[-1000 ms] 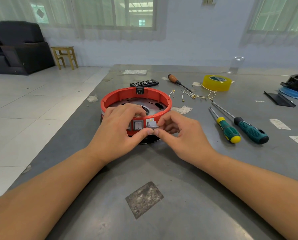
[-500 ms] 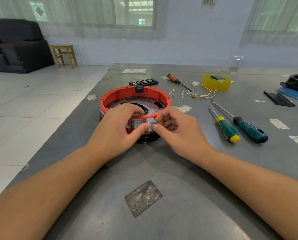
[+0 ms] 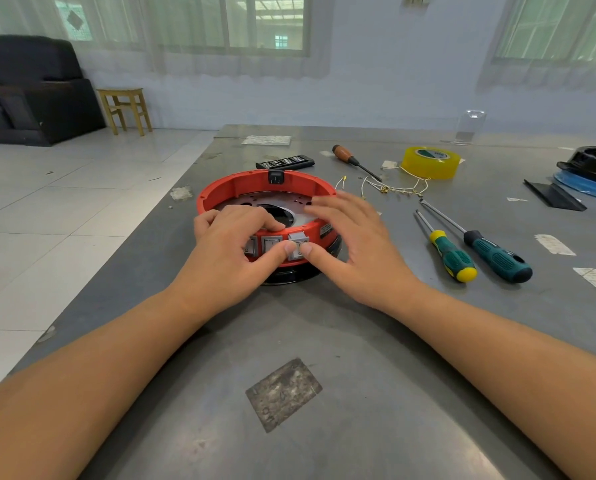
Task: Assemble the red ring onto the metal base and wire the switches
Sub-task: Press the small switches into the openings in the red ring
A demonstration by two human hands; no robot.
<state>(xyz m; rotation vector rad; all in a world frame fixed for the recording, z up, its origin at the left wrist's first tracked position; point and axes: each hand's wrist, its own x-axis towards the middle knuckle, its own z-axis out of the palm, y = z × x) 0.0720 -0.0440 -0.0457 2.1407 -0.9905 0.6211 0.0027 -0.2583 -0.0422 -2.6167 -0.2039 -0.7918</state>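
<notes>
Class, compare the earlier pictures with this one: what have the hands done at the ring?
The right hand uncurled its fingers over the red ring; its thumb now presses the grey switch, as does the left hand. The ring, screwdrivers and tape stayed put.

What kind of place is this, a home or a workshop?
Probably a small assembly workshop: a bare metal worktable carries screwdrivers, loose wires and tape, in a plain tiled room.
</notes>
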